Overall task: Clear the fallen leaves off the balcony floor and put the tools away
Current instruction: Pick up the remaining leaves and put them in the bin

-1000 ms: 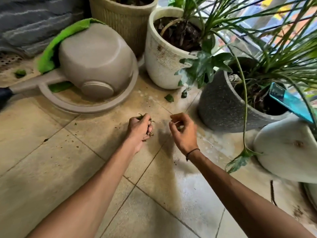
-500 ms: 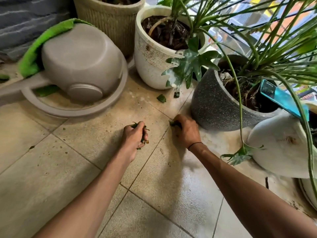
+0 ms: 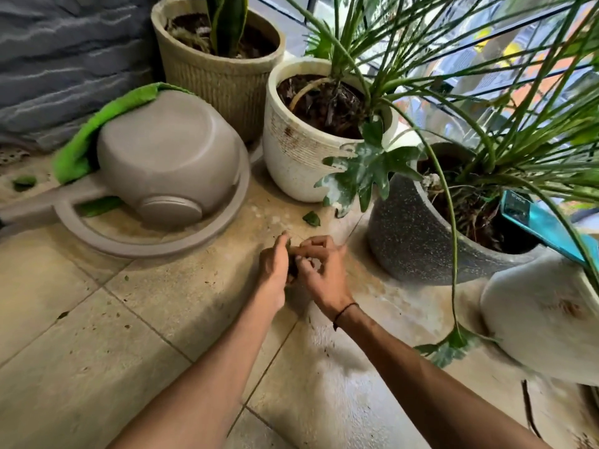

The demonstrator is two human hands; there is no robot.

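My left hand [image 3: 275, 267] is cupped over the beige floor tiles [image 3: 97, 351] and holds a small clump of dark fallen leaves, mostly hidden in its palm. My right hand [image 3: 319, 270] is right against it, its fingers curled and pinching a leaf bit into that palm. One green fallen leaf [image 3: 311, 218] lies on the tile just beyond both hands. Another green leaf [image 3: 24, 181] lies far left, by the wall.
A grey watering can [image 3: 162, 157] lies on its side with a green cloth [image 3: 94, 131] over it. Behind stand a ribbed beige pot [image 3: 223, 79], a white pot [image 3: 291, 150] and a speckled grey pot [image 3: 411, 234]. A white pot [image 3: 544, 319] stands at right.
My right hand has left the floor near the grey pot and come back to my left hand, bringing a leaf piece. The view has shifted, showing more of the pots behind.
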